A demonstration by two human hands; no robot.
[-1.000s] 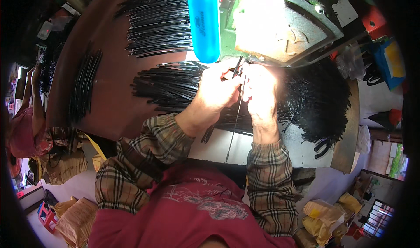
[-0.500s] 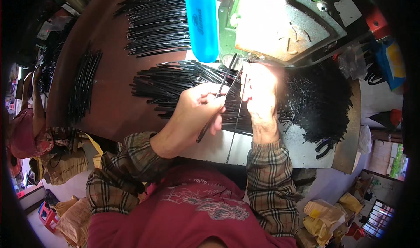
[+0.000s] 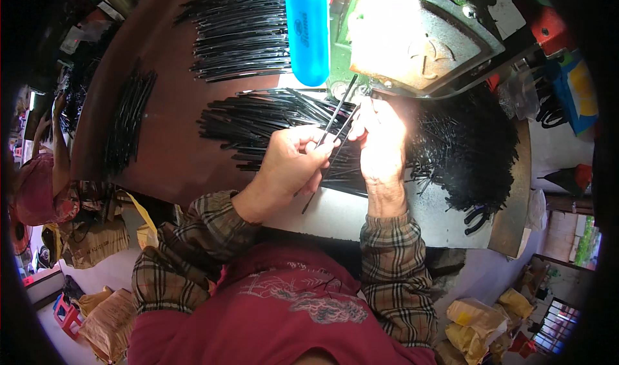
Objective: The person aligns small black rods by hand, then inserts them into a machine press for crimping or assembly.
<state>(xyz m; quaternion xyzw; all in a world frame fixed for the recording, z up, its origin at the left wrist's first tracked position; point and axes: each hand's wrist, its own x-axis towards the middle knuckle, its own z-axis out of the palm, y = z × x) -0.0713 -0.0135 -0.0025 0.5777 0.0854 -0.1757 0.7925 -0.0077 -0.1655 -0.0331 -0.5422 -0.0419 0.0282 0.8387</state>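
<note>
My left hand (image 3: 290,162) is closed, pinching thin black rods (image 3: 339,106) between thumb and fingers. They slant up toward the machine, and a lower end shows below the hand. My right hand (image 3: 382,143) is closed beside it under the bright lamp, its fingertips at the upper end of one of the rods. Glare washes out part of these fingers. Beneath both hands lies a loose heap of similar black rods (image 3: 258,121). Just beyond the fingertips stands a green machine with a worn metal plate (image 3: 422,49).
A blue oblong case (image 3: 307,33) stands beside the machine. Black rods lie in a stack (image 3: 242,36) at the back and a bundle (image 3: 129,123) at left. A dark rod pile (image 3: 477,152) and black-handled tool (image 3: 477,219) lie right. Another person (image 3: 42,184) is at far left.
The thin rod that hung below my right hand toward the table edge no longer shows there. My left hand has moved slightly right, and the rods' lower end sits differently.
</note>
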